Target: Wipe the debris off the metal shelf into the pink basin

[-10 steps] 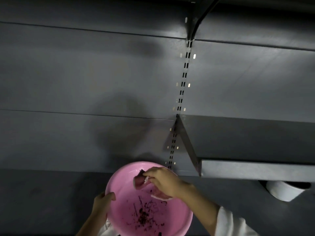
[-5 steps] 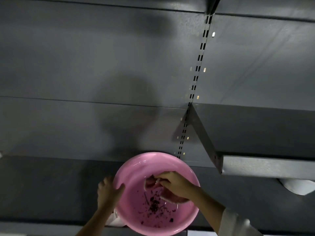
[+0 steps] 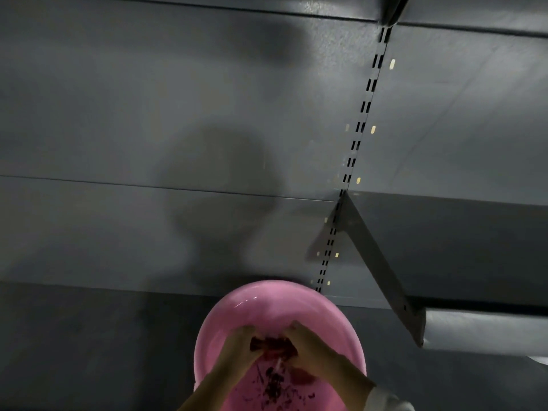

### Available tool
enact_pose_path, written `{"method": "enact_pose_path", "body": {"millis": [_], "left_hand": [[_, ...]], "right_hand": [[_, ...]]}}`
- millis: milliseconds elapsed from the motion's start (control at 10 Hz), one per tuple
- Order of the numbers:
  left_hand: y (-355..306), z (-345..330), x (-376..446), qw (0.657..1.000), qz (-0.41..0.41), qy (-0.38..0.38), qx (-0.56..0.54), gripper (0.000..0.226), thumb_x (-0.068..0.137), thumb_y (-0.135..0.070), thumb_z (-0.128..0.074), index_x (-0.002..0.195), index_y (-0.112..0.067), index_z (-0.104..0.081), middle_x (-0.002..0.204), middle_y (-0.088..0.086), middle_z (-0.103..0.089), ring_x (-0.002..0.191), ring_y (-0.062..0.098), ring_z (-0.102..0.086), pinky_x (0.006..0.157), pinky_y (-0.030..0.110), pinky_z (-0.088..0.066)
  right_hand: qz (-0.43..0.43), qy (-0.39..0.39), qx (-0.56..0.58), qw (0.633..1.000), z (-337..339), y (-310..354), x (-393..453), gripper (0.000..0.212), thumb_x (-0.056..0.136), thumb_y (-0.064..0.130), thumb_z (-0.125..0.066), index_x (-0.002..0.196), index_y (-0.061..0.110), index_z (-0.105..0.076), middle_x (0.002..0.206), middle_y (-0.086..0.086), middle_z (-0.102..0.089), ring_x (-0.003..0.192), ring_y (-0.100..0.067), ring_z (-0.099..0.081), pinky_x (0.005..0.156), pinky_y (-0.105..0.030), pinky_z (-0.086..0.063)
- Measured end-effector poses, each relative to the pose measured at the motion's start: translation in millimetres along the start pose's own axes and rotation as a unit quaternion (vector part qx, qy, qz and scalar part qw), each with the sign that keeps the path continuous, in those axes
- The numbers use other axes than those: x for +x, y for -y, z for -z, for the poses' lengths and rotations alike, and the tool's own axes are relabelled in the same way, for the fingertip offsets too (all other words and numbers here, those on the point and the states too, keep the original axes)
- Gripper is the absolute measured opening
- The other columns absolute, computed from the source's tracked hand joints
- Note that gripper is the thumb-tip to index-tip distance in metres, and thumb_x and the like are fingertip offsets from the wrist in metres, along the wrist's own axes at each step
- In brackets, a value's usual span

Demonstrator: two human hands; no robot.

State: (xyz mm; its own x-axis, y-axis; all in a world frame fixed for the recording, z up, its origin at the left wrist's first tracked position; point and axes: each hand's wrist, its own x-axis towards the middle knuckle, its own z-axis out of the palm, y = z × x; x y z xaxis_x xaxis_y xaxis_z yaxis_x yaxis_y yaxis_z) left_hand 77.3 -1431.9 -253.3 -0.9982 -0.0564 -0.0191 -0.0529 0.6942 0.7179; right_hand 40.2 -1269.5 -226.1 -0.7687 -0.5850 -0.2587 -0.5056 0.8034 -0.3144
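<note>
The pink basin (image 3: pixel 275 301) rests on the dark grey metal shelf (image 3: pixel 89 336) at the bottom centre. Dark debris (image 3: pixel 274 387) lies scattered on its bottom. A pink cloth (image 3: pixel 272 347) is bunched above the debris, inside the basin. My left hand (image 3: pixel 237 348) grips the cloth's left end and my right hand (image 3: pixel 308 345) grips its right end. Both hands are over the basin, and the fingers cover most of the cloth.
A second metal shelf (image 3: pixel 486 327) juts out at the right on a slanted bracket (image 3: pixel 379 262). A slotted upright (image 3: pixel 355 149) runs up the grey back panel. A white rounded object (image 3: pixel 538 359) shows just under the right shelf.
My left hand has left the basin's rim and moved inside it onto the cloth, so both hands now hold it. The view has shifted left.
</note>
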Motion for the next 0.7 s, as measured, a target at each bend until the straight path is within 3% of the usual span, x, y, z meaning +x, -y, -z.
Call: {"method": "enact_pose_path", "body": {"millis": [100, 200, 300, 400, 500, 700], "left_hand": [[3.5, -12.0, 3.5, 0.998, 0.057, -0.04, 0.004, 0.021, 0.09, -0.01, -0.046, 0.093, -0.006, -0.067, 0.096, 0.01, -0.071, 0.095, 0.027, -0.062, 0.078, 0.028, -0.048], [15.6, -22.6, -2.3, 0.992, 0.021, 0.093, 0.082, 0.04, 0.094, -0.008, -0.04, 0.134, -0.002, -0.046, 0.139, 0.012, -0.049, 0.128, 0.025, -0.044, 0.098, 0.019, -0.034], [27.4, -25.9, -1.1, 0.937, -0.001, 0.218, 0.274, 0.058, 0.094, -0.008, -0.04, 0.148, -0.014, -0.021, 0.157, 0.005, -0.017, 0.144, 0.023, -0.016, 0.116, 0.033, -0.015], [21.4, -22.4, 2.1, 0.912, 0.037, 0.252, 0.322, 0.072, 0.089, -0.005, -0.045, 0.15, -0.016, -0.009, 0.159, 0.002, -0.006, 0.146, 0.026, -0.006, 0.117, 0.042, -0.011], [18.7, -17.1, 3.4, 0.913, 0.028, 0.236, 0.333, 0.073, 0.089, -0.005, -0.045, 0.15, -0.017, -0.009, 0.16, 0.0, -0.005, 0.145, 0.025, -0.006, 0.117, 0.044, -0.013], [1.3, -5.1, -13.2, 0.934, 0.047, 0.195, 0.295, 0.074, 0.09, -0.005, -0.041, 0.151, -0.022, -0.003, 0.158, 0.004, -0.013, 0.144, 0.024, -0.013, 0.116, 0.046, -0.017]], "right_hand": [[-0.027, -0.018, -0.008, 0.999, -27.7, -3.5, 17.7, 0.044, 0.095, 0.023, -0.037, 0.138, 0.016, -0.031, 0.148, -0.011, -0.031, 0.136, -0.026, -0.029, 0.115, -0.044, -0.023], [-0.055, -0.012, -0.028, 0.998, -50.2, -7.0, 21.5, 0.042, 0.096, 0.027, -0.031, 0.134, 0.012, -0.038, 0.145, -0.012, -0.036, 0.134, -0.025, -0.031, 0.114, -0.042, -0.022], [-0.034, -0.064, -0.034, 0.997, -65.3, -23.1, 16.1, 0.038, 0.084, 0.021, -0.051, 0.12, 0.011, -0.057, 0.127, -0.019, -0.055, 0.122, -0.02, -0.052, 0.105, -0.034, -0.041], [-0.011, -0.054, -0.109, 0.993, -62.2, -26.5, 7.4, 0.05, 0.081, 0.018, -0.055, 0.13, 0.017, -0.048, 0.136, -0.022, -0.047, 0.131, -0.02, -0.042, 0.112, -0.035, -0.033], [-0.024, -0.005, -0.079, 0.997, -60.0, -24.5, 5.6, 0.06, 0.09, -0.001, -0.034, 0.144, 0.017, -0.015, 0.156, -0.007, -0.011, 0.144, -0.023, -0.008, 0.119, -0.043, -0.006], [-0.037, -0.002, -0.054, 0.998, -44.6, -15.5, -18.7, 0.073, 0.084, -0.005, -0.046, 0.145, 0.02, -0.012, 0.156, -0.002, -0.01, 0.144, -0.024, -0.007, 0.118, -0.044, -0.012]]}}
